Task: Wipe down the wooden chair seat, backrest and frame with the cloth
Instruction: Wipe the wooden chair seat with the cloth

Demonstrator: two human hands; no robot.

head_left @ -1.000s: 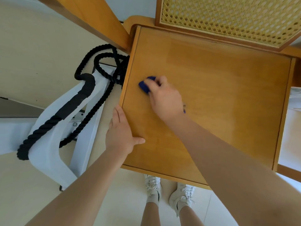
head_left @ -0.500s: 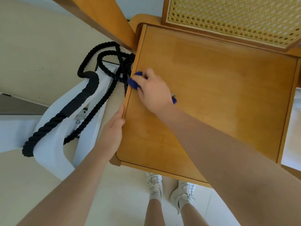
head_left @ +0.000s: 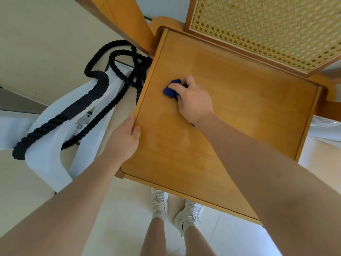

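The right hand (head_left: 193,102) clenches a blue cloth (head_left: 172,89) on the left part of the wooden chair seat (head_left: 239,115) while the left hand (head_left: 125,139) grasps its left edge, beside black rope (head_left: 118,71) seemingly draped over a white frame (head_left: 46,154), below the cane backrest (head_left: 267,28).

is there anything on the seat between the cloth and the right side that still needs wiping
Nothing visible. The right hand grips the blue cloth near the seat's left side, and the wood from there across to the right edge is bare. The left hand grips the left edge, behind that path.
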